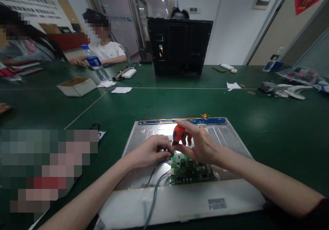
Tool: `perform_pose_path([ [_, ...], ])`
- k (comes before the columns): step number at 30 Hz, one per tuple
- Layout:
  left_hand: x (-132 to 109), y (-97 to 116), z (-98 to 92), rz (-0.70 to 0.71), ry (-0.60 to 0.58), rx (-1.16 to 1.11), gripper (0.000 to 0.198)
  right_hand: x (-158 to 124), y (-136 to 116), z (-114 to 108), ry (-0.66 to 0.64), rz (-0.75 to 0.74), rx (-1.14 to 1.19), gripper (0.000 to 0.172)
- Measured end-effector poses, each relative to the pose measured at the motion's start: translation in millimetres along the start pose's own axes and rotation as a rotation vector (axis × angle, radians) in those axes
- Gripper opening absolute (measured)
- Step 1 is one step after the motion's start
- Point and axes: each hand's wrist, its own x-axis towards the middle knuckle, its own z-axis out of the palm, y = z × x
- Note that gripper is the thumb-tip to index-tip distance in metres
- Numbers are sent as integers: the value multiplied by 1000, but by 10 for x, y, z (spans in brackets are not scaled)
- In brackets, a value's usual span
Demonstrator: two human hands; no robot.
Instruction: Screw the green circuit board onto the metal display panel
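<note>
A silver metal panel [231,137] lies flat on the green table [269,120], with a blue strip board [205,121] along its far edge. A green circuit board [191,171] sits on the panel. My right hand [199,144] is closed round the orange and black handle of a screwdriver [178,134], held upright at the board's far left corner. My left hand [151,151] is curled, fingertips pinched at the tool's lower end beside the board. Grey cables [154,189] run from the board toward me.
A black metal chassis [179,47] stands upright at the far side. A cardboard box [76,86], a water bottle [96,65] and paper scraps lie far left, where two people sit. Plastic parts [288,89] lie far right.
</note>
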Motion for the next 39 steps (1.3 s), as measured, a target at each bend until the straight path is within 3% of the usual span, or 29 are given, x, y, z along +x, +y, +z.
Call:
perform_pose_path([
  [9, -7, 17, 7, -8, -6, -18, 10, 65, -132, -79, -55, 20, -22, 63],
  [13, -4, 6, 3, -2, -4, -20, 8, 53, -109, -54, -47, 47, 23, 63],
  [19, -8, -9, -1, 14, -3, 6, 7, 46, -58, -24, 4, -27, 8, 61],
  [27, -4, 18, 8, -41, 3, 30, 6, 52, -95, -57, -27, 14, 23, 63],
  [39, 10, 55, -1, -7, 7, 18, 6, 44, -67, -38, -42, -11, 18, 60],
])
